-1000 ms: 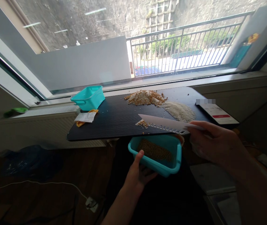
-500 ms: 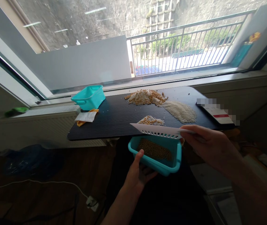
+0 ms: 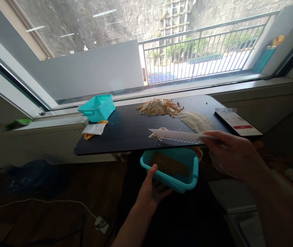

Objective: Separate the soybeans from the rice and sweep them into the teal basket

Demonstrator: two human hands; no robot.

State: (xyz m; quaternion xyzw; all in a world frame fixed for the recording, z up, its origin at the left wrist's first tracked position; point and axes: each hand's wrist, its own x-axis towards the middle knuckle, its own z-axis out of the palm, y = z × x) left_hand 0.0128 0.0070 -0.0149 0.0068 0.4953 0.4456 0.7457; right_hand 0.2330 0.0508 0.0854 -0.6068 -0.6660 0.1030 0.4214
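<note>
Slotted white scraper [image 3: 174, 134], pinched in the right hand [image 3: 228, 151], partly hides a small grain heap [image 3: 154, 136] on the black tabletop [image 3: 128, 133]; below the tabletop's near edge, the left hand [image 3: 150, 193], thumb over rim, clasps a turquoise bin [image 3: 173, 182], fingers dimly shadowed.

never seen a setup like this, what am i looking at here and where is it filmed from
There is no machine here, just a person's two bare hands. The picture comes from one camera worn on the head, looking forward and down. The left hand holds a turquoise tub with brown grains inside, just below the table's near edge. The right hand grips a white slotted tool by a small pile of mixed grains. On the dark table lie a larger mixed heap and a white heap. A second tub stands at the left end; a phone-like device lies at the right.
</note>
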